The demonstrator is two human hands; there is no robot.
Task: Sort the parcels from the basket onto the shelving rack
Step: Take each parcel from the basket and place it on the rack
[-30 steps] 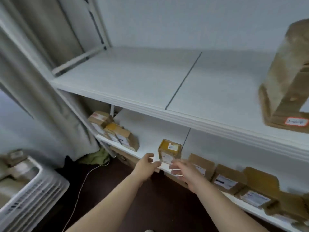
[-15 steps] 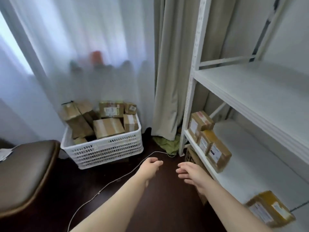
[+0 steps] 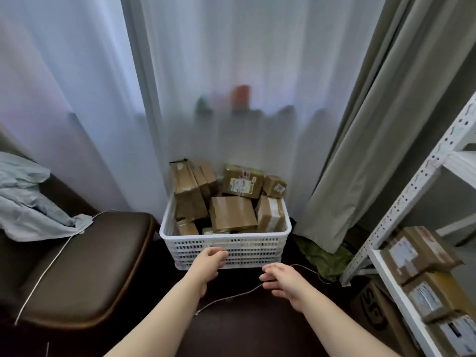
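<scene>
A white slatted plastic basket (image 3: 226,247) stands on the dark floor against the curtain, holding several brown cardboard parcels (image 3: 233,213). My left hand (image 3: 208,262) hovers in front of the basket's near wall, fingers loosely curled and holding nothing. My right hand (image 3: 282,280) hangs lower and to the right, over the floor, fingers relaxed and empty. The white shelving rack (image 3: 401,202) stands at the right edge, with three parcels (image 3: 417,253) on its low shelf.
A brown padded seat (image 3: 85,264) with a pale cloth (image 3: 28,199) lies to the left. A thin grey cable (image 3: 231,296) runs across the floor under my hands. Beige curtain (image 3: 373,124) and a green cloth (image 3: 324,258) lie between basket and rack.
The view has swung left from the rack to face the basket. Both empty hands moved away from the shelf and now reach toward the basket's front.
</scene>
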